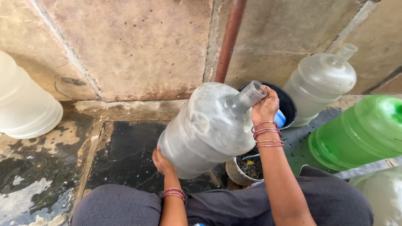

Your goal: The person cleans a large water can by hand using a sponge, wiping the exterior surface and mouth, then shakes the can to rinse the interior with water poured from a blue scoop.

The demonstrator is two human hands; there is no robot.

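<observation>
I hold a large clear plastic water jug tilted in the air in front of me, its neck pointing up to the right. My right hand grips the jug's neck just below the mouth. My left hand supports the jug's base from below. Both wrists wear red bangles. Under the jug stands a small metal pot with dark bits inside.
A second clear jug leans against the stone wall at right, beside a green jug. A dark tub with something blue sits behind my right hand. A white container stands left. A rusty pipe runs up the wall. The floor is wet.
</observation>
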